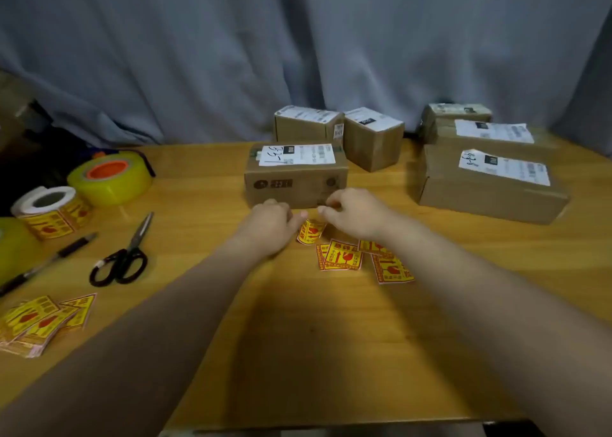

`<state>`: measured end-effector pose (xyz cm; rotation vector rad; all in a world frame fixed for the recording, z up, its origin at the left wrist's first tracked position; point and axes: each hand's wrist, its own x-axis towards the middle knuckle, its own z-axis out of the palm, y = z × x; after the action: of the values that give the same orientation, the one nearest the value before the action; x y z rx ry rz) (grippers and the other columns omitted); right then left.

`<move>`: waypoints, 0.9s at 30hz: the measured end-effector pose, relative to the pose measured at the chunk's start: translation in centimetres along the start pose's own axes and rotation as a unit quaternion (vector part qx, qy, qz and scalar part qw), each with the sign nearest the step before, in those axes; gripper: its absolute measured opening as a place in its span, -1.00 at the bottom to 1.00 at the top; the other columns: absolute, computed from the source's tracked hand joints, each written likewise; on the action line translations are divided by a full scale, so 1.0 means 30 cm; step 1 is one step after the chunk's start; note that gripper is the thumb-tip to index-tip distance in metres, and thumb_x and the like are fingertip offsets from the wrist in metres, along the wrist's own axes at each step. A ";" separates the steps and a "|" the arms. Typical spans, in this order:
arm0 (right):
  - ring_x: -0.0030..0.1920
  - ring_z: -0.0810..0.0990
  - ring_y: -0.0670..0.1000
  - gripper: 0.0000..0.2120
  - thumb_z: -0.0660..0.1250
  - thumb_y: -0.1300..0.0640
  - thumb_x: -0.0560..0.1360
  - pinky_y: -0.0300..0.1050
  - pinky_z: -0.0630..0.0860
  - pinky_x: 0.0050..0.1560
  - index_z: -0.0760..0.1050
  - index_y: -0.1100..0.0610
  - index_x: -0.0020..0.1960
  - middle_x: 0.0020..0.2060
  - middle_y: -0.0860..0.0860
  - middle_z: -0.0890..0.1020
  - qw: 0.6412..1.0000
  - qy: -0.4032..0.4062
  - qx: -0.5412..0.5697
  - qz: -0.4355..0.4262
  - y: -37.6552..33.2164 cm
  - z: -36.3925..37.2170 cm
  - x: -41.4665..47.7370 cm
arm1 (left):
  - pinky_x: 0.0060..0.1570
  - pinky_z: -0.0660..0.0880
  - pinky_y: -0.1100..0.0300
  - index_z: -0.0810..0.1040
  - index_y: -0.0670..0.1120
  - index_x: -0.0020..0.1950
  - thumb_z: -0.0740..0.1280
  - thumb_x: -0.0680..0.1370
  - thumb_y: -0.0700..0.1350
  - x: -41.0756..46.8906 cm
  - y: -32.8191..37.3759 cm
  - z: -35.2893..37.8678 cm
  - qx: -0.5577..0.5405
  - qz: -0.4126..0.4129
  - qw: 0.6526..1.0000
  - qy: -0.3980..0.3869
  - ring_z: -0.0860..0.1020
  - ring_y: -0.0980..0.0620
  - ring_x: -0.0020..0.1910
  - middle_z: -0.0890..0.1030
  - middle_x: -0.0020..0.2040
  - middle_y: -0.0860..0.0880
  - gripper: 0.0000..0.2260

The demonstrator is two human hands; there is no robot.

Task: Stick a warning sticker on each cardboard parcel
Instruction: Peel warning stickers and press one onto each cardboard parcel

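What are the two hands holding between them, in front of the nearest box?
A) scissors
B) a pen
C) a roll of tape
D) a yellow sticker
D: the left hand and right hand pinch a curled yellow sticker; the scissors lie untouched aside.

Wooden table [298, 337], tan top, under everything. Grey-blue curtain [298, 39] hangs folded across the back, well beyond the left hand [271, 219]. Scissors [124, 254] lie flat to the left of that hand, black handles nearer the person, closed blades pointing away. Dark pen [71, 248] further left of the hand, just past the scissors, lying at a slant; blurred, could be two end to end. Yellow-green tape roll [111, 178], orange core, far left of the hand and further back, lying flat. Small blue and orange item [99, 154] just behind it, unclear. Second yellow-green roll [13, 248] furthest left, cut by the frame edge.
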<state>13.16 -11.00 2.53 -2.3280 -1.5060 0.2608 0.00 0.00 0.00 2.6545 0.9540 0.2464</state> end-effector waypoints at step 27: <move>-0.25 0.65 -0.06 -0.61 0.39 -0.09 0.41 -0.04 0.63 -0.17 0.49 0.12 0.14 -0.19 0.08 0.64 0.884 0.035 0.466 0.030 -0.036 -0.029 -0.080 | -0.34 0.39 0.35 0.55 -0.01 -0.21 0.39 0.48 -0.22 -0.027 0.093 -0.047 -0.447 0.073 0.873 0.179 0.38 0.20 -0.39 0.49 -0.36 0.05 -0.87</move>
<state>11.55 -12.94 3.66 -1.5669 -0.9353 0.7228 0.65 -2.24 2.24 1.8240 0.5161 0.9766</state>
